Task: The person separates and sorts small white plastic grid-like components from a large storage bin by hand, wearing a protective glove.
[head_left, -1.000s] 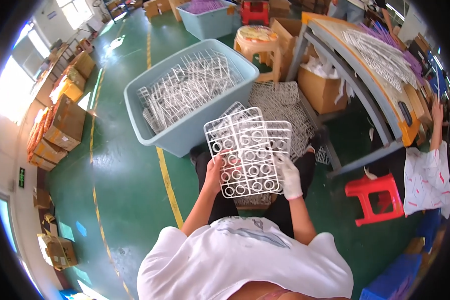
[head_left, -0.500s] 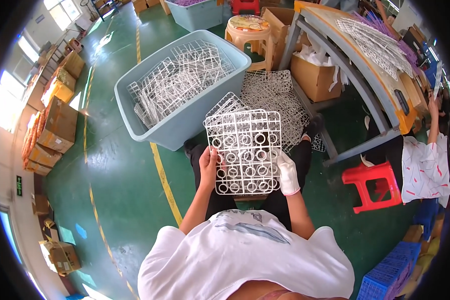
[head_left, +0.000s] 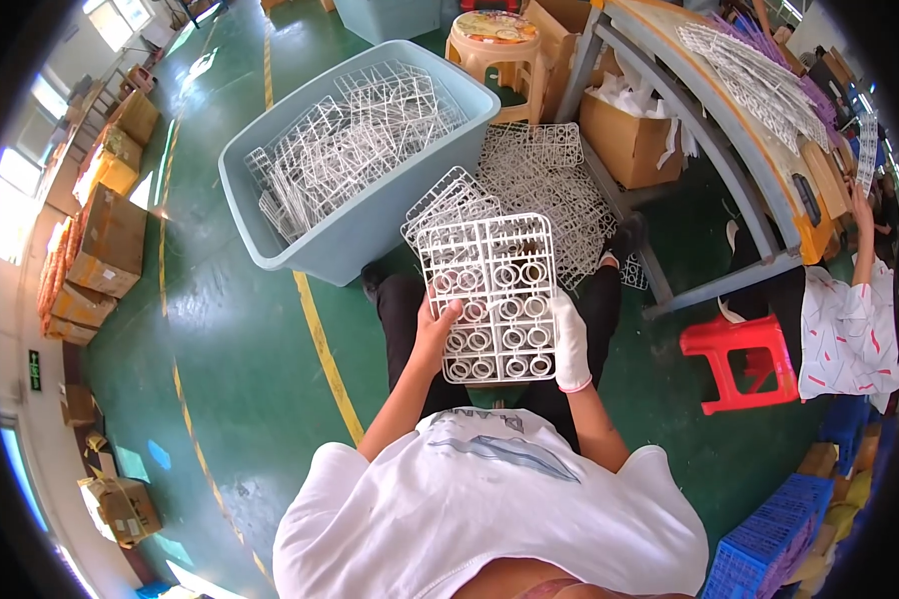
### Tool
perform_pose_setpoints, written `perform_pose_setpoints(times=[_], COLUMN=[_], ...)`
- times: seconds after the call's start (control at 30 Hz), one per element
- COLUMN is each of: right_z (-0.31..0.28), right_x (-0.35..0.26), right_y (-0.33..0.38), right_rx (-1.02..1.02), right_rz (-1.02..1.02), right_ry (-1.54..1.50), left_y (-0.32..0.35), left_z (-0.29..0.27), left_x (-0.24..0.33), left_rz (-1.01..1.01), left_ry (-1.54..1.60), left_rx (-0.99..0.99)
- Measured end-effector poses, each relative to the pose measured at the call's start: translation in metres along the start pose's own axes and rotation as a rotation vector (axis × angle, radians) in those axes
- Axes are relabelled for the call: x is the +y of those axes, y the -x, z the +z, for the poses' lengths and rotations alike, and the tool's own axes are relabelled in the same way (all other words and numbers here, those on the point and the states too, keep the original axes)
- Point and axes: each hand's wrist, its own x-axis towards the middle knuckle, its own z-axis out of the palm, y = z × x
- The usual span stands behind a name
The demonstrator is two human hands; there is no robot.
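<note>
In front of my lap I hold up a white plastic lattice frame [head_left: 486,299] set with rows of small rings. The ring outlines look doubled, so more than one frame may be stacked here; I cannot tell. Bare, my left hand [head_left: 434,331] grips its left edge, thumb lying across the front. My right hand [head_left: 571,344], in a white glove, closes on the right edge. Just beyond are more white lattice frames [head_left: 449,205], tilted, and a heap of frames [head_left: 539,185] lies on the floor behind them.
A large light-blue tub [head_left: 360,225] full of white frames stands ahead on the left. Past it are a round-topped stool [head_left: 494,30] and an open carton [head_left: 624,145]. A metal-legged table [head_left: 739,190] stands right. Another person's sleeve [head_left: 849,329] shows beside a red stool [head_left: 739,364].
The held frame has tilted slightly, and its rings look more closely lined up. My left thumb has slid further onto its front. The whole view has shifted a little.
</note>
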Motion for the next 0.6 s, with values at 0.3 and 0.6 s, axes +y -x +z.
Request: perform_pose_setpoints(times=[0.3, 0.6], right_z=[-0.001, -0.008], right_x=[0.011, 0.024], right_y=[-0.012, -0.027], right_rx=[0.125, 0.094], right_rz=[0.035, 0.032], right_ry=[0.605, 0.357], left_y=[0.012, 0.015], left_z=[0.001, 0.003], left_x=[0.001, 0.015], left_rz=[-0.197, -0.144], left_ry=[0.061, 0.208], left_rx=[-0.057, -0.194])
